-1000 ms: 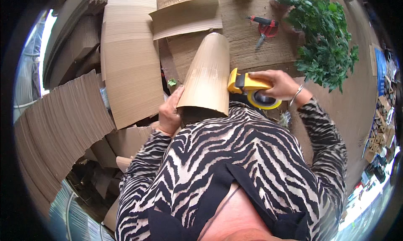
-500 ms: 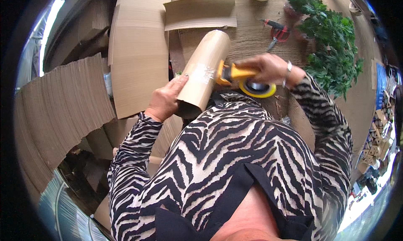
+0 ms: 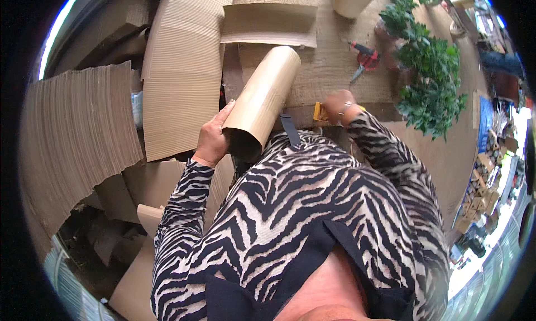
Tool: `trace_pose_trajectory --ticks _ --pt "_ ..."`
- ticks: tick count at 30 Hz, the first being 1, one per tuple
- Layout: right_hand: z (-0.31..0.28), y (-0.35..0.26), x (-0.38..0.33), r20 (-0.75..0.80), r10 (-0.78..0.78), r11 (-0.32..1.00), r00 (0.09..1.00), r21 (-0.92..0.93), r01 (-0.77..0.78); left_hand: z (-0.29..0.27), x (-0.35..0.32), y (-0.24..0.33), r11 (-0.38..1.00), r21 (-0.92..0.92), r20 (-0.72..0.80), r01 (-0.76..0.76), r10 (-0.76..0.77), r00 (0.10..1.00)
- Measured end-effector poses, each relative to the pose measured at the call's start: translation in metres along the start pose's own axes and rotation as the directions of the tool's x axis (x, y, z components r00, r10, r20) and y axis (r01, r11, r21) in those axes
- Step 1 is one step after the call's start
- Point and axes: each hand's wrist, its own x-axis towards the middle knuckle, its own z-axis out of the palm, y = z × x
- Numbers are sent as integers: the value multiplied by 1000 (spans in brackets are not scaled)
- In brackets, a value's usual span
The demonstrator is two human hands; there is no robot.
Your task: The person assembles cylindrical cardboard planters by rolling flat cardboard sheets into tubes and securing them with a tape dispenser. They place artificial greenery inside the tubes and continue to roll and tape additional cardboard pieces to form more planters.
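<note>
so the left hand was nearer, pinching the cardboard tube by its near left edge, long axis slanting away rightward at the chest, while the right hand sat apart by the yellow tape dispenser, couldn't tell if gripping

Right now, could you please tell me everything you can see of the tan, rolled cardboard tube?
The tan, rolled cardboard tube is a plain cylinder of what looks like thin card, with a slight sheen. Its near end is open and dark inside. It slants away from the person's striped top, the far end lying farther right. The bare left hand holds its left side near the open end; whether the top touches it is unclear.
</note>
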Motion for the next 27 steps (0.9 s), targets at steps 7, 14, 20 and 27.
trace_pose_trajectory --ticks 7,14,20,27 --pt "-40 17 13 -560 564 -182 607 632 753 -15 42 -18 986 -133 -33 98 -103 994" --pt "18 0 73 -545 626 -40 559 693 720 -52 127 -24 999 -1 -63 40 -40 997" --pt "143 27 25 -72 831 -222 551 865 449 -28 194 37 895 272 -336 -354 433 837" --pt "173 39 12 28 853 -225 521 920 320 -8 218 76 681 500 -56 -536 642 764"
